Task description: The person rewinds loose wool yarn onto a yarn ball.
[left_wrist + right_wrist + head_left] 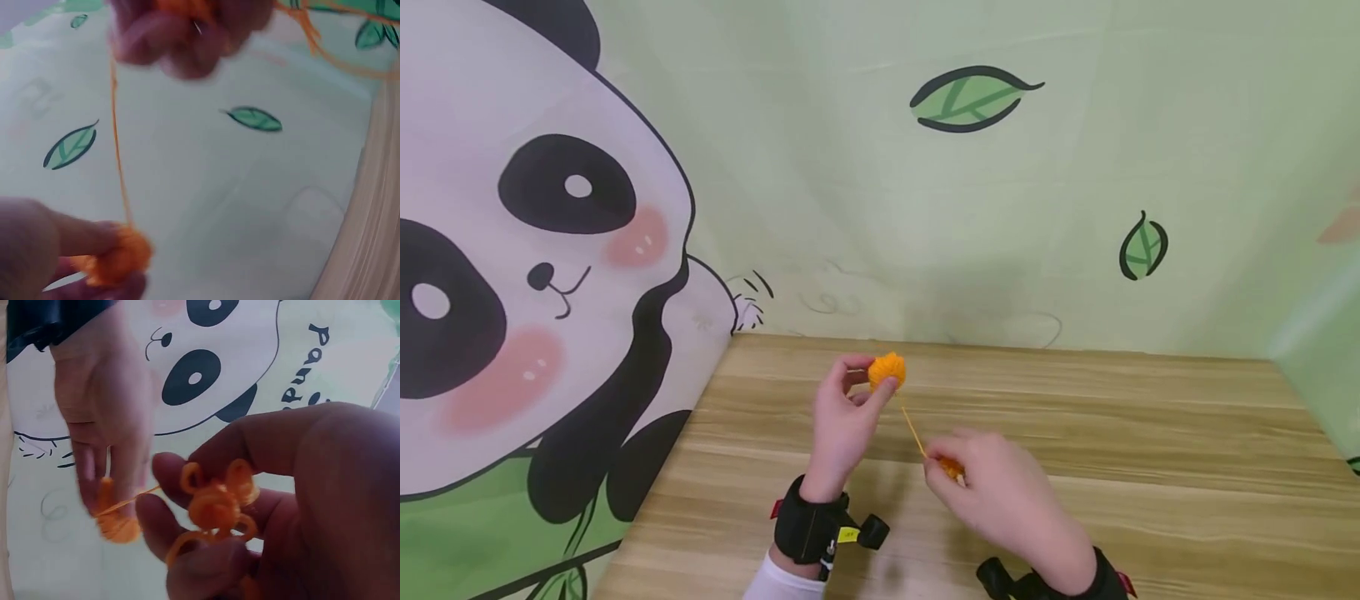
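A small ball of orange yarn (887, 370) is pinched between the thumb and fingers of my left hand (844, 421), held up over the table. From it a strand of yarn (913, 427) runs taut down to my right hand (992, 483). The right hand grips a loose bunch of the same yarn (215, 506), with several loops poking out between its curled fingers. In the left wrist view, the wound ball (122, 255) sits at the lower left and the right hand is blurred at the top.
Both hands are above a wood-grain table (1150, 433). Behind it hangs a pale green backdrop (820, 167) with printed leaves, and a large printed panda (587, 317) fills the left side. Black straps with small cameras (808, 521) sit on the wrists.
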A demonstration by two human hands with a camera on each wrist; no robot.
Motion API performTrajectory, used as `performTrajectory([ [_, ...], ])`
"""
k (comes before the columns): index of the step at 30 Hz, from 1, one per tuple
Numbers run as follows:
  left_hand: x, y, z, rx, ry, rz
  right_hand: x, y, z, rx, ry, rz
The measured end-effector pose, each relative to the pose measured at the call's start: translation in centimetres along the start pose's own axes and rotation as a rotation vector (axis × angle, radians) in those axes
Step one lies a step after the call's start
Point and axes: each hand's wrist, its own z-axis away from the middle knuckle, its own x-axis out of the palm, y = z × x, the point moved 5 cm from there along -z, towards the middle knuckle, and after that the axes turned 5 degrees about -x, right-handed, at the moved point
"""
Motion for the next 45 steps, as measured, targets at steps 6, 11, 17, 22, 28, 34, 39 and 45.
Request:
performTrajectory([
  [6, 1.1, 0.3, 0.6, 0.105, -0.268, -0.215, -1.6, 0.5, 0.3, 0.011, 0.156, -0.094],
  [11, 1.9, 1.0, 1.7, 0.145, -0.474, -0.243, -2.5, 1.3, 0.4, 0.053, 0.262, -0.14],
  [17, 2.1, 1.7, 2.6, 0.123, -0.65, -0.097, -3.1, 2.3, 0.5, 0.123, 0.345, -0.159],
  [22, 1.8, 3.1, 3.3, 0.1, -0.79, 0.173, -2.9, 2.8, 0.2, 0.126, 0.334, -0.128],
  [28, 1.5, 4.2, 3.1, 0.053, -0.78, 0.472, -1.4, 2.6, -0.5, 0.108, 0.185, -0.113],
  [34, 1.1, 3.2, 2.1, -0.054, -0.525, 0.469, 0.0, 2.1, -0.7, 0.095, 0.076, -0.117],
  [39, 0.9, 2.1, 1.6, -0.146, -0.345, 0.342, 0.6, 1.3, -0.7, 0.064, 0.033, -0.083],
  [45, 0.6, 2.0, 1.5, -0.101, -0.207, 0.154, 0.8, 0.6, -0.6, 0.052, 0.018, -0.036],
])
